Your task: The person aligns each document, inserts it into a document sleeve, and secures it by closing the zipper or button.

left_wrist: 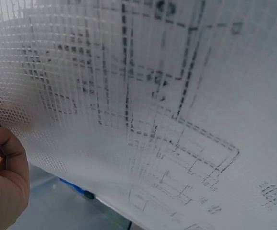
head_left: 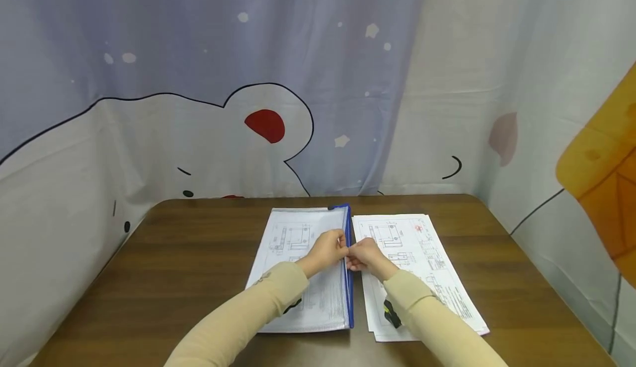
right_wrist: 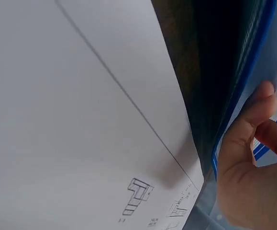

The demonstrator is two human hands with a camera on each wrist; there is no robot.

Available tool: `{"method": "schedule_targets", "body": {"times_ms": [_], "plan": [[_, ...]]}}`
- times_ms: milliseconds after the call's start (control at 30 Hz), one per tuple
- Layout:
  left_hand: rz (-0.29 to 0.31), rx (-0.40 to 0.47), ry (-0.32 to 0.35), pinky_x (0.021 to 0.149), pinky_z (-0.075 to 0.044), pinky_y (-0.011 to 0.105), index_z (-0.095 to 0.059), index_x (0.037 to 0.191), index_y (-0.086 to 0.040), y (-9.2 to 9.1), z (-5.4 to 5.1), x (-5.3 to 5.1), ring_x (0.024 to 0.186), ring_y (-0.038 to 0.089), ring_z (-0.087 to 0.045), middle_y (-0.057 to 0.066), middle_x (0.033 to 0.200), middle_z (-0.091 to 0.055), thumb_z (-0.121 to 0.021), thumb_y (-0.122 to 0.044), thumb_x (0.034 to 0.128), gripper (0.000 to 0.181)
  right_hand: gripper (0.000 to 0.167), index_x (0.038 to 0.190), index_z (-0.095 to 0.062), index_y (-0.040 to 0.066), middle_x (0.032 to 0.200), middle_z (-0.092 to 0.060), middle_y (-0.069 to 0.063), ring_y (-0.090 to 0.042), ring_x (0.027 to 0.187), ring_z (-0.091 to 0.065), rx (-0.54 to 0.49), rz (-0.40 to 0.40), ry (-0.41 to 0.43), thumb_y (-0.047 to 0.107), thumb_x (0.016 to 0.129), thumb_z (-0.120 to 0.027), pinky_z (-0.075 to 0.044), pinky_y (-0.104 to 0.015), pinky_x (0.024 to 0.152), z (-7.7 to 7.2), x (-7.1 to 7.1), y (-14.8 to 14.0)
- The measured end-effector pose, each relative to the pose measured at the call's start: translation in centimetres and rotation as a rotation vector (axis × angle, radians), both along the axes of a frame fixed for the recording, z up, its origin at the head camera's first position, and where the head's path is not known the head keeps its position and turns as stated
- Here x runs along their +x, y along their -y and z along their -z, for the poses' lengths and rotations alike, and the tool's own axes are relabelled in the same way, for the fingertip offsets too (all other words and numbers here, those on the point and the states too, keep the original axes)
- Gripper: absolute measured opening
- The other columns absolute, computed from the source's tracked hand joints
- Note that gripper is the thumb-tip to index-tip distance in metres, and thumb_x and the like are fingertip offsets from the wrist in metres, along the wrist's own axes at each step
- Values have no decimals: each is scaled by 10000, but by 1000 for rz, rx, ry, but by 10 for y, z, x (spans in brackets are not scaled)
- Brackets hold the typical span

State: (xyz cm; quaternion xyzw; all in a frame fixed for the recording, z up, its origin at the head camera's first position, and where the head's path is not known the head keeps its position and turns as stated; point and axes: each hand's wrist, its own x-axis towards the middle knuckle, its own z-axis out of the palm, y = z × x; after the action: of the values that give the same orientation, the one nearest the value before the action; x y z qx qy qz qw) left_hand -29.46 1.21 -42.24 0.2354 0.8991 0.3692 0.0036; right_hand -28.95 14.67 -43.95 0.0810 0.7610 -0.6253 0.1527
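A clear mesh document pouch (head_left: 323, 318) with a blue zip edge (head_left: 350, 306) lies on the table, and a sheet of line drawings shows through it. My left hand (head_left: 326, 251) reaches over the pouch and pinches its blue right edge. From the other side my right hand (head_left: 366, 255) grips the same edge, fingertips close to the left ones. In the right wrist view, the blue-trimmed sides (right_wrist: 246, 81) stand apart near the right thumb. The left wrist view has the left hand (left_wrist: 6, 179) with curled fingers at the mesh; the fingertips are partly cut off.
Loose sheets of technical drawings (head_left: 422, 267) lie in a stack to the right of the pouch, partly under my right forearm. The brown wooden table (head_left: 164, 267) extends to both sides. A printed curtain (head_left: 208, 146) hangs behind it and along the sides.
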Motion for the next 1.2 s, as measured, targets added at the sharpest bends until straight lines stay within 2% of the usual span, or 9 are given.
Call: {"method": "schedule_targets", "body": {"times_ms": [133, 233, 467, 600, 767, 1000, 1133, 1200], "plan": [[4, -10, 4, 419, -304, 127, -464, 684, -77, 1, -2, 2, 452, 41, -392, -39, 542, -452, -590, 51, 760, 195, 260, 566, -567, 73, 448, -489, 41, -26, 379, -416, 144, -39, -18, 12, 817, -538, -313, -123, 374, 2, -2, -1], [-2, -4, 6, 429, -313, 127, -454, 688, -85, 2, -3, 2, 457, 41, -404, -39, 548, -461, -589, 44, 762, 201, 298, 509, -510, 102, 421, -434, 49, -32, 368, -346, 207, -42, -20, 29, 792, -566, -266, -129, 364, 3, -6, -2], [5, 24, -6, 396, -318, 113, -468, 691, -56, 2, -4, 2, 417, 39, -419, -25, 503, -455, -595, 42, 772, 180, 305, 494, -447, 108, 413, -370, 54, -40, 376, -318, 157, -66, 3, -23, 769, -460, -243, -139, 360, 1, -9, 6], [-10, 35, -6, 387, -324, 114, -478, 699, -41, 4, -5, 2, 411, 46, -432, 6, 501, -489, -594, 54, 776, 169, 310, 500, -463, 100, 405, -385, 53, -34, 354, -316, 172, -47, 11, 15, 797, -487, -244, -138, 355, 0, -7, 6], [-41, 41, -18, 378, -339, 116, -473, 687, -39, 7, -6, 3, 407, 43, -429, 15, 503, -498, -574, 78, 750, 167, 338, 473, -481, 106, 409, -419, 51, -22, 347, -319, 225, -103, -28, 23, 799, -521, -256, -131, 358, -1, -6, 8], [-30, 48, -12, 371, -331, 112, -480, 689, -48, 7, -7, 5, 395, 34, -419, 34, 500, -525, -575, 74, 778, 179, 412, 458, -450, 112, 416, -409, 44, -21, 350, -273, 180, -104, -78, -17, 847, -483, -224, -138, 366, 1, -6, 14], [-46, 39, -10, 375, -326, 112, -463, 667, -56, 9, -8, 3, 405, 41, -418, 17, 506, -503, -594, 61, 771, 203, 359, 493, -471, 92, 433, -415, 42, -16, 351, -265, 174, -131, -89, -22, 833, -488, -224, -132, 369, 1, -8, 16], [-65, 27, 9, 381, -332, 110, -442, 650, -68, 13, -6, 1, 411, 41, -422, 0, 507, -482, -610, 43, 769, 233, 284, 555, -542, 39, 447, -428, 45, -15, 357, -276, 177, -172, -92, -18, 829, -493, -233, -131, 373, 3, -9, 17]]}}
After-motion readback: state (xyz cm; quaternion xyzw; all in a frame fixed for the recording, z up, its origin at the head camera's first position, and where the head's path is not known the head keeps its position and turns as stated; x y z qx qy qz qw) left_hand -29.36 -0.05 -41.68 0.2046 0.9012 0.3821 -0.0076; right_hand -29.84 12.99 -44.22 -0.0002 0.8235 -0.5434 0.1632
